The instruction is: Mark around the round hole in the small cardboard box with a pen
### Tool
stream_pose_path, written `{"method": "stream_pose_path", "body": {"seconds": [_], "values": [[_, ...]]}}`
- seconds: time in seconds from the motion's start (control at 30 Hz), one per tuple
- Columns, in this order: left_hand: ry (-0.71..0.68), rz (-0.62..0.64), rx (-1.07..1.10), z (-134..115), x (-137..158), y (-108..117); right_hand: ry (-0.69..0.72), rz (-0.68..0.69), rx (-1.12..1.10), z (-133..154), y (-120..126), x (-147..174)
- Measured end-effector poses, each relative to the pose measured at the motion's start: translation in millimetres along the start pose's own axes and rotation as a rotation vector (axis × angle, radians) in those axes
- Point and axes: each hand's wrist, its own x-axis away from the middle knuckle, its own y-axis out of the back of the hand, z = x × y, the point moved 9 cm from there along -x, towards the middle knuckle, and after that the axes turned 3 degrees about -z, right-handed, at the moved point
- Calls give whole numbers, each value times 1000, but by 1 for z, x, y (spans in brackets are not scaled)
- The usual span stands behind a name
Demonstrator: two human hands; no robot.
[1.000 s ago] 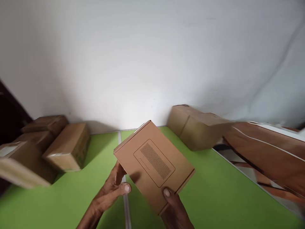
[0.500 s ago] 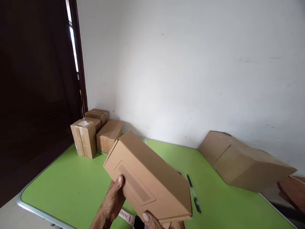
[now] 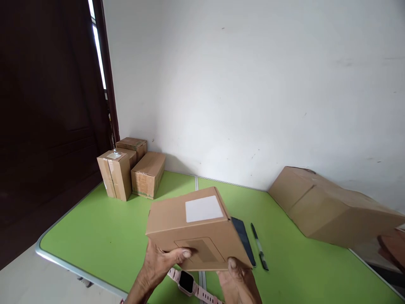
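Note:
A small brown cardboard box (image 3: pixel 193 228) with a white label on its top face is held above the green table (image 3: pixel 104 236) near its front edge. My left hand (image 3: pixel 161 264) grips the box's lower left side, thumb across the front face. My right hand (image 3: pixel 238 278) holds the lower right corner, thumb on the front. A pink smartwatch (image 3: pixel 186 283) lies on the table just under my hands. Behind the box a dark flat object (image 3: pixel 244 236) and a pen (image 3: pixel 259 247) lie on the table.
Three taped cardboard boxes (image 3: pixel 131 171) stand at the table's far left corner by a dark door (image 3: pixel 47 118). A large brown carton (image 3: pixel 329 207) lies on its side at the far right against the white wall. The table's metal rim (image 3: pixel 63 262) runs along the left front.
The view swung left and settled. I have turned the box in both hands, so its white-labelled face now points up and the printed face towards me.

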Motion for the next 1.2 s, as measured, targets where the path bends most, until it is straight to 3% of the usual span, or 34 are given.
{"method": "stream_pose_path", "body": {"seconds": [0.13,0.23,0.37,0.6,0.7,0.83,1.0,1.2], "values": [[-88,114,-58,-15,8,-12,-158,89,-273,-11,9,-3],[-213,171,-79,-43,14,-19,-222,42,-268,-14,22,-6],[-260,34,-61,-63,7,-5,-203,-38,-140,3,17,-7],[85,-185,271,-13,-28,39,29,159,-97,67,-37,-6],[184,-128,311,-12,-30,34,95,232,54,81,-52,-3],[300,-63,380,-12,-23,20,183,204,223,90,-62,1],[150,-93,291,-15,-25,19,250,30,228,92,-54,-3],[-64,21,-8,-42,-16,6,220,-107,113,107,-33,-25]]}}
